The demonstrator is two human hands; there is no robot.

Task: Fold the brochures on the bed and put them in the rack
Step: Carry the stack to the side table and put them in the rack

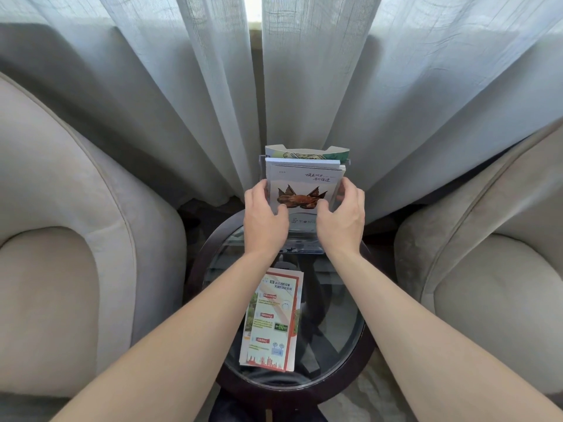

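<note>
A clear plastic rack point(304, 243) stands at the far edge of a round glass table point(344, 324). Several folded brochures stand in it; the front one point(304, 185) is white with a brown winged picture. My left hand point(264, 219) grips that brochure's left edge, thumb on its front. My right hand point(342, 219) grips its right edge in the same way. A stack of folded brochures point(271, 321) with orange and green print lies flat on the glass, nearer to me, between my forearms.
Two beige armchairs flank the table, one on the left point(61, 254) and one on the right point(493, 269). Sheer grey curtains point(213, 86) hang right behind the rack. The table's dark wooden rim point(292, 391) is near me.
</note>
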